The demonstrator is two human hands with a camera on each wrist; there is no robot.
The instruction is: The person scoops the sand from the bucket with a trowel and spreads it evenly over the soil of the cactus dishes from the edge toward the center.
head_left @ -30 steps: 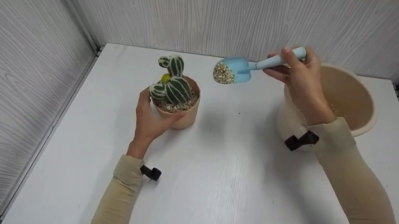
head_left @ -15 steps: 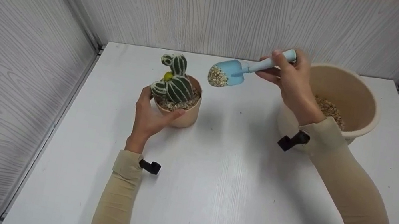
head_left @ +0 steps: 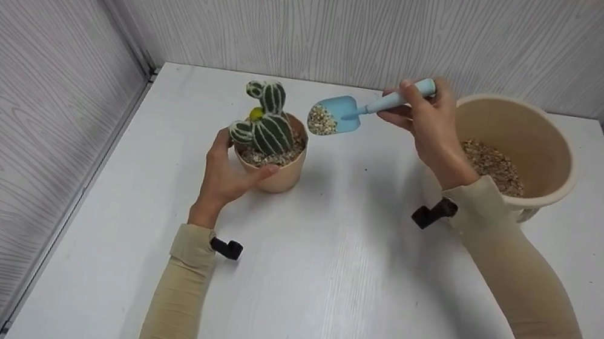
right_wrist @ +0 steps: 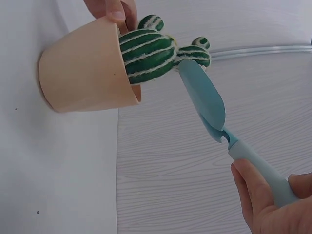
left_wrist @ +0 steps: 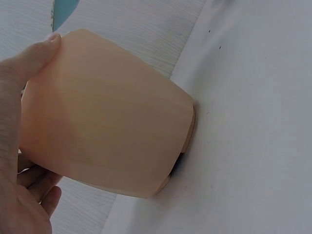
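Head view — right hand [head_left: 432, 127] grips scoop [head_left: 341, 116], blade toward pot [head_left: 277, 171] left hand [head_left: 224, 178] holds.

The peach plastic cactus pot [head_left: 277, 168] stands left-centre on the white table [head_left: 341, 299]; the beige gravel-filled bucket [head_left: 552, 144] sits near its far right corner, the light blue scoop [head_left: 335, 117] seemingly above between them.

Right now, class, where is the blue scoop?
In the head view the blue scoop is held in the right hand, between the cactus pot and the bucket.
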